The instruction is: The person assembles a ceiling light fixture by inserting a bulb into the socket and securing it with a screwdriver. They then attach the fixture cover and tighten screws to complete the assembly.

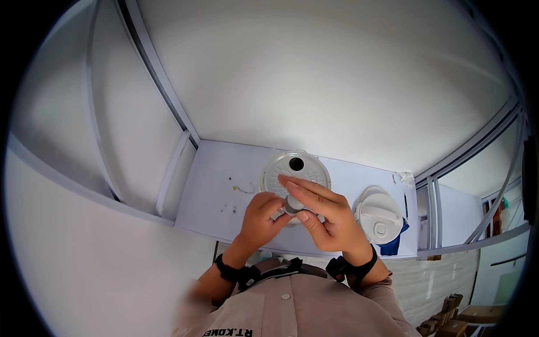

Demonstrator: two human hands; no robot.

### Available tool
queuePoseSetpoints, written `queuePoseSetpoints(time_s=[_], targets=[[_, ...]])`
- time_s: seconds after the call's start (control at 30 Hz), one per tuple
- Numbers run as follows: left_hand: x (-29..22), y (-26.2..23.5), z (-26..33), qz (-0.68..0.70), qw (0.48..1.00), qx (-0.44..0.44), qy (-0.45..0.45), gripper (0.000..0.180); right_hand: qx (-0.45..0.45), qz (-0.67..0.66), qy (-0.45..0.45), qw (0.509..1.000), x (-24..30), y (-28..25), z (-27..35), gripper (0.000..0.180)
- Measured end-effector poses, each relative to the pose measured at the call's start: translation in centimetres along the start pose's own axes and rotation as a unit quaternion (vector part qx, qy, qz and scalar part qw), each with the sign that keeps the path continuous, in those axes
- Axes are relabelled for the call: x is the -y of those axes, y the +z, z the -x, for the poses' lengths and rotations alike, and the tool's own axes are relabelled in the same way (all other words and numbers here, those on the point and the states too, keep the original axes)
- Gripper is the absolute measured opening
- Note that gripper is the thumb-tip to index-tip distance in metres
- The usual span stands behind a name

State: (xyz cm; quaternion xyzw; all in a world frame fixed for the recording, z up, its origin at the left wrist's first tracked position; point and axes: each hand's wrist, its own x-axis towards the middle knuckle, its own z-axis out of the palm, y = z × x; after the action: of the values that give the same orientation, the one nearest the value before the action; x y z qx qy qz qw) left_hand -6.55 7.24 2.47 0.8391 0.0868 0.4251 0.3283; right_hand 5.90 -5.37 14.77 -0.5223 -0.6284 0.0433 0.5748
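A small grey round cap-like part is held between my two hands. My left hand is closed on its left side, thumb and curled fingers at its edge. My right hand grips it from the right, fingers stretched over the top and thumb below. Partly hidden beneath the hands, a white round appliance body with a dark round hole near its far edge rests on the table. To the right lies a white rounded cover with a handle-like bar across it and a small round button.
The white table stands against a pale wall. Small loose bits lie scattered at its left. A blue item sticks out beneath the cover, and crumpled white material sits in the far right corner. Metal frame posts flank both sides.
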Motion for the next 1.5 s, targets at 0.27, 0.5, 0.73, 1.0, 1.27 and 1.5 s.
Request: queuePoseSetpoints(time_s=[0.27, 0.5, 0.73, 1.0, 1.27, 1.5], targets=[[0.1, 0.7, 0.3, 0.05, 0.997, -0.005, -0.055, 0.027, -0.039, 0.02, -0.026, 0.999, -1.9, -0.4, 0.4, 0.051], [0.9, 0.5, 0.9, 0.118, 0.985, -0.001, -0.122, 0.024, -0.027, -0.015, -0.021, 0.999, 0.0, -0.4, -0.9, 0.051], [-0.2, -0.3, -0.2, 0.04, 0.996, 0.011, -0.08, 0.023, 0.013, 0.007, 0.023, 1.0, -1.4, -0.9, 0.2, 0.05], [0.1, -0.5, -0.1, 0.059, 0.996, 0.028, -0.061, 0.018, -0.036, 0.032, -0.047, 0.998, -2.3, 0.0, 0.6, 0.054], [-0.6, -1.1, -0.3, 0.072, 0.992, 0.051, -0.088, 0.015, 0.014, -0.026, -0.013, 0.999, -1.8, -0.5, 0.3, 0.053], [0.4, -0.8, 0.2, 0.063, 0.995, 0.048, -0.065, 0.017, -0.012, -0.01, -0.036, 0.999, -2.2, 0.0, 0.4, 0.049]])
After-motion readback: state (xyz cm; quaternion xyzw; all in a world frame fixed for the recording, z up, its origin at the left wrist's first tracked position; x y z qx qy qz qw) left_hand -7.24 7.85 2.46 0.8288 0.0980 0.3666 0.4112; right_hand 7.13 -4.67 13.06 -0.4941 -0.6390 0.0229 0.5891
